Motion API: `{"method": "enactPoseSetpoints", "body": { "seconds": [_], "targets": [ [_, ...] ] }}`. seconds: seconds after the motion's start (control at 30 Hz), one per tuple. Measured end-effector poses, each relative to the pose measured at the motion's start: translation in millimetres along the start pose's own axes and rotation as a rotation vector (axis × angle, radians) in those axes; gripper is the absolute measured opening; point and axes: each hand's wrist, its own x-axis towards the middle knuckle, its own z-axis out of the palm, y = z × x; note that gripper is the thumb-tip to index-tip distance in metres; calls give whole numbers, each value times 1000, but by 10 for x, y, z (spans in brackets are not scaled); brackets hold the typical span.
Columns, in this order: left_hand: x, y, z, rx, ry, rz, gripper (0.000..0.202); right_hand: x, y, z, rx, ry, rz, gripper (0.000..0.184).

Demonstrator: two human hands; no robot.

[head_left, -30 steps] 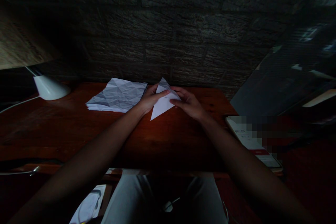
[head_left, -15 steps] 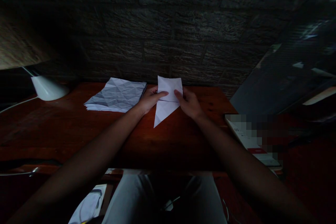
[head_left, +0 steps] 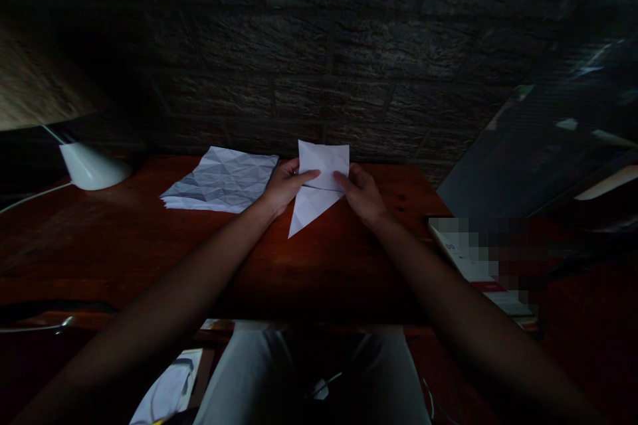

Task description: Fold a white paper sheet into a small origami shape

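Observation:
A folded sheet of white paper (head_left: 323, 161) is held up over the desk between both hands. Its upper part is a squarish flap, and below a horizontal edge a triangular piece points down toward me. My left hand (head_left: 286, 187) pinches the paper's left side, thumb flat on the front and fingers partly behind. On the right side my right hand (head_left: 363, 192) grips it the same way, its thumb near the lower edge of the flap. Left of the hands lies a stack of creased paper (head_left: 224, 179), close to my left fingers.
A lamp with a white base (head_left: 92, 166) stands at the desk's left. The wooden desk (head_left: 309, 279) meets a dark block wall (head_left: 299, 60). A white box or booklet (head_left: 463, 259) lies at the right edge, beside a grey panel (head_left: 503, 139). Papers (head_left: 167, 388) sit below the desk.
The paper has turned slightly, and its upper flap looks a little wider. The right hand has shifted slightly right; both hands keep their hold.

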Motion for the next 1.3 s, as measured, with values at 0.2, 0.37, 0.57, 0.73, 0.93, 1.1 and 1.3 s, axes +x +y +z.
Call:
{"method": "enactPoseSetpoints", "body": {
  "seconds": [0.2, 0.37, 0.57, 0.73, 0.93, 1.1, 1.3],
  "targets": [
    [-11, -9, 3, -18, -19, 16, 48, -14, -20, 25, 66, 0, 14, 40],
    [-26, -1, 6, 27, -122, -26, 49, -14, -35, 29, 65, 17, -14, 43],
    [-35, 14, 30, 18, -50, 44, 47, -9, -26, 28, 78, -3, -17, 44],
    [-15, 26, 28, 58, 34, 103, 41, -12, -52, 8, -5, -44, -39, 37],
    [28, 10, -4, 107, 71, 137, 35, -44, -147, 15, -30, -168, -3, 36],
    [-12, 59, 20, 70, 3, 136, 38, -35, -148, 19, -13, -161, 16, 37],
    [-33, 81, -4, 80, -129, 49, 41, -36, -175, 3, 53, -132, 41, 39]
  ]
}}
